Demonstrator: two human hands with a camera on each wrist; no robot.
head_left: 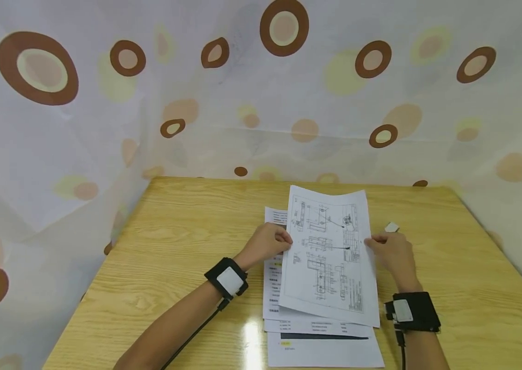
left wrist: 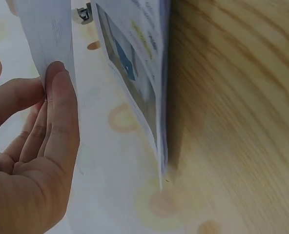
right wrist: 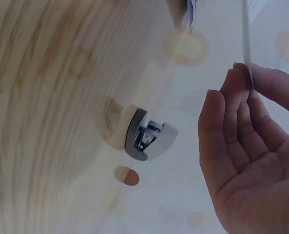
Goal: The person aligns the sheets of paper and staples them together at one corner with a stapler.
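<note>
A white sheet of paper (head_left: 330, 257) printed with technical line drawings is held up by its two side edges. My left hand (head_left: 266, 243) pinches its left edge between thumb and fingers, and my right hand (head_left: 395, 255) pinches the right edge the same way. In both wrist views the sheet stands apart from the table. Below it lies a stack of printed papers (head_left: 325, 353), staggered toward the near side and partly covered by the held sheet. Just beyond my right hand sits a small stapler (right wrist: 147, 136), grey and white, on the tabletop.
The wood-grain table (head_left: 187, 221) reaches back to a pale curtain (head_left: 252, 92) patterned with brown and yellow circles, which also hangs along both sides. Each wrist wears a black band with a white sensor box and a cable running down the forearm.
</note>
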